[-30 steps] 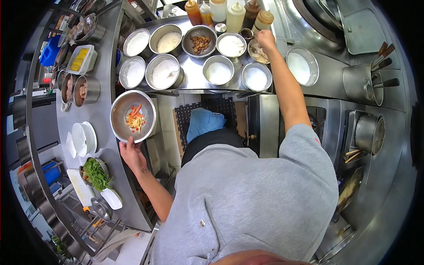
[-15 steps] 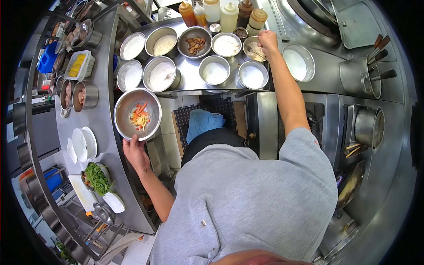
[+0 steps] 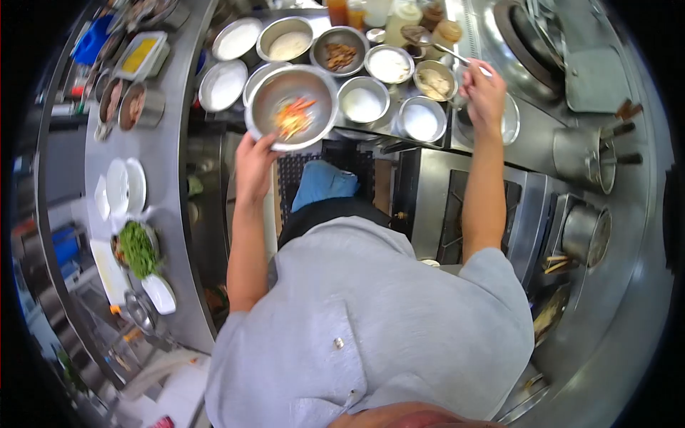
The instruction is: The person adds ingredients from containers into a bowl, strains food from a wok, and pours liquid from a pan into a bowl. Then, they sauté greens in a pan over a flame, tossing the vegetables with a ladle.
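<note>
My left hand (image 3: pixel 255 165) grips the near rim of a steel mixing bowl (image 3: pixel 258 103), which hangs in front of the row of metal containers and covers part of one. Orange and pale yellow shredded vegetables (image 3: pixel 294 118) lie inside the bowl. My right hand (image 3: pixel 485 94) is closed on the handle of a long metal spoon (image 3: pixel 451 53). The spoon's head points up and to the left, over the squeeze bottles. Below the spoon sits a metal container of pale beige paste or powder (image 3: pixel 433 80). Another container with white contents (image 3: pixel 422 118) stands in front of it.
Several squeeze bottles (image 3: pixel 403 25) line the back. A steel bowl of brown pieces (image 3: pixel 341 53) stands among the containers. To the left, a bowl of green herbs (image 3: pixel 137 248) and white dishes (image 3: pixel 128 185) rest on the counter. Pots with utensils (image 3: pixel 579 153) and a stove (image 3: pixel 457 217) are at right.
The spoon has come up out of the beige container in my right hand, its head now above the bottles. My left hand has brought the mixing bowl rightward and upward, off the left counter's edge.
</note>
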The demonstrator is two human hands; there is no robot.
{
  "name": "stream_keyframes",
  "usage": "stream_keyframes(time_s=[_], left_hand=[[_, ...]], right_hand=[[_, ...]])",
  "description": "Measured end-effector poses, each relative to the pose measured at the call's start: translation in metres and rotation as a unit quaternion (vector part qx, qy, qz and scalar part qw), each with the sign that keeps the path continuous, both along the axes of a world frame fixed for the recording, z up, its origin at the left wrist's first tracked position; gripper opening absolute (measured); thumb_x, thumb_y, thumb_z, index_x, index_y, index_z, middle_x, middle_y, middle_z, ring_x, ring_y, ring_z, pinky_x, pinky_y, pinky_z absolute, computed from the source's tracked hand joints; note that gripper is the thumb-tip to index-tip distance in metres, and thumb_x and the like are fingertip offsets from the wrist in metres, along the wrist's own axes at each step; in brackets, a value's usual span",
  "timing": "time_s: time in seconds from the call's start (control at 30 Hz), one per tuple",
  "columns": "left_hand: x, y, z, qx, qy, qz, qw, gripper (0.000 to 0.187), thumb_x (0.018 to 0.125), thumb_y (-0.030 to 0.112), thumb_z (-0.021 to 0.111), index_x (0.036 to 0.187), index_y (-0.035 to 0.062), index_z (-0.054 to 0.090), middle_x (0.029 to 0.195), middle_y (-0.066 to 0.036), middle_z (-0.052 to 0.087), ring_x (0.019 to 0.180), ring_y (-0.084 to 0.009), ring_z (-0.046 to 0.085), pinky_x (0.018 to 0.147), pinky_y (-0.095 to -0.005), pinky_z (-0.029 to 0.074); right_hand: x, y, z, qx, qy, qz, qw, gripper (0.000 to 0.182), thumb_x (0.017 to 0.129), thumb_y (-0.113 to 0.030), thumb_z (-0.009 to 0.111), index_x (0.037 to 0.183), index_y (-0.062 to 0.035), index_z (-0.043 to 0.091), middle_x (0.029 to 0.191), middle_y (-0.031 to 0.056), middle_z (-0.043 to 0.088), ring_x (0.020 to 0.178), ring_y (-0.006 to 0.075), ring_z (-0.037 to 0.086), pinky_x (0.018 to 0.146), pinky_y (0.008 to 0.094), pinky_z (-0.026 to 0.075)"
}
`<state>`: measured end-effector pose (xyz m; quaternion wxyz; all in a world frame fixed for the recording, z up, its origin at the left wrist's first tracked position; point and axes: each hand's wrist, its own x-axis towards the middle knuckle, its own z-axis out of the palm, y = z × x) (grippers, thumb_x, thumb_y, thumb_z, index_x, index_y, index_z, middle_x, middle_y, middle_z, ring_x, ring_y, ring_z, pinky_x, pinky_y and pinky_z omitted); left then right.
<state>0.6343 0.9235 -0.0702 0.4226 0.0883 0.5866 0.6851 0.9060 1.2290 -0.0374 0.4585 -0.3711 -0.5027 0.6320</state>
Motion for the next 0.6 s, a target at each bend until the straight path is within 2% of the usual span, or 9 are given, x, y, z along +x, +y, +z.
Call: stream_keyframes(time_s=[0.1,0.17,0.2,0.23,0.3,0.33,0.37,0.53,0.6], left_hand=[[0.004,0.027,0.006,0.006,-0.030,-0.031,0.999,0.025,0.087,0.001,0.053,0.111,-0.0038,0.052,0.102,-0.013,0.062,0.087,-0.0198,0.064,0.071,-0.0321,0.056],[0.009,0.040,0.013,0.017,-0.037,-0.044,0.998,0.025,0.086,0.000,0.052,0.112,-0.0044,0.052,0.103,-0.014,0.061,0.087,-0.0195,0.064,0.071,-0.0319,0.056],[0.010,0.045,0.017,0.022,-0.030,-0.061,0.997,0.026,0.086,-0.001,0.050,0.112,-0.0053,0.051,0.103,-0.014,0.061,0.087,-0.0197,0.065,0.070,-0.0317,0.057],[0.011,0.049,0.020,0.026,-0.022,-0.079,0.996,0.027,0.086,-0.002,0.048,0.113,-0.0061,0.050,0.103,-0.015,0.060,0.086,-0.0200,0.065,0.069,-0.0315,0.058],[0.013,0.053,0.026,0.035,-0.036,-0.079,0.996,0.028,0.086,-0.003,0.046,0.114,-0.0071,0.048,0.103,-0.016,0.060,0.085,-0.0205,0.065,0.068,-0.0313,0.059],[0.012,0.056,0.027,0.043,-0.046,-0.080,0.995,0.029,0.086,-0.003,0.044,0.115,-0.0080,0.047,0.102,-0.017,0.060,0.083,-0.0211,0.066,0.067,-0.0312,0.059],[0.012,0.058,0.027,0.060,-0.040,-0.089,0.993,0.031,0.086,-0.004,0.042,0.116,-0.0089,0.046,0.101,-0.018,0.060,0.080,-0.0220,0.067,0.065,-0.0312,0.061],[0.011,0.053,0.026,0.030,-0.015,-0.092,0.995,0.031,0.084,-0.004,0.042,0.115,-0.0092,0.046,0.101,-0.018,0.060,0.080,-0.0220,0.067,0.064,-0.0315,0.061],[0.013,0.051,0.028,0.032,-0.019,-0.097,0.995,0.032,0.084,-0.004,0.042,0.115,-0.0093,0.046,0.101,-0.018,0.060,0.081,-0.0220,0.066,0.064,-0.0317,0.062]], right_hand=[[-0.004,-0.060,0.041,0.068,-0.011,0.024,0.997,0.020,0.095,-0.015,0.055,0.103,0.0035,0.059,0.062,0.0036,0.054,0.048,0.0082,0.044,0.044,0.0234,0.039],[-0.005,-0.093,0.051,0.190,-0.014,0.000,0.982,0.021,0.096,-0.012,0.053,0.111,0.0019,0.059,0.067,0.0044,0.056,0.050,0.0077,0.044,0.047,0.0245,0.042],[-0.005,-0.108,0.050,0.246,-0.073,-0.001,0.967,0.019,0.096,-0.011,0.053,0.109,0.0014,0.060,0.067,0.0056,0.060,0.051,0.0087,0.049,0.048,0.0242,0.043],[-0.006,-0.119,0.044,0.301,-0.130,-0.003,0.945,0.018,0.095,-0.009,0.053,0.108,0.0008,0.061,0.068,0.0068,0.063,0.052,0.0096,0.053,0.049,0.0238,0.044],[-0.015,-0.126,0.019,0.528,-0.266,0.034,0.806,0.017,0.083,0.002,0.061,0.099,0.0006,0.062,0.077,0.0144,0.065,0.063,0.0260,0.064,0.057,0.0334,0.051],[-0.017,-0.127,-0.005,0.539,-0.267,0.057,0.797,0.016,0.081,0.003,0.061,0.097,0.0007,0.061,0.078,0.0160,0.064,0.066,0.0315,0.063,0.058,0.0370,0.051],[-0.013,-0.131,-0.019,0.512,-0.302,0.096,0.798,0.012,0.085,0.001,0.061,0.097,0.0029,0.060,0.078,0.0178,0.064,0.067,0.0338,0.063,0.058,0.0380,0.050],[-0.018,-0.146,-0.033,0.505,-0.324,0.065,0.797,0.013,0.084,0.000,0.062,0.096,0.0024,0.058,0.076,0.0182,0.062,0.064,0.0336,0.062,0.057,0.0381,0.048],[-0.019,-0.146,-0.027,0.520,-0.344,0.060,0.780,0.013,0.083,0.001,0.062,0.096,0.0016,0.058,0.075,0.0174,0.061,0.063,0.0330,0.061,0.055,0.0376,0.047]])
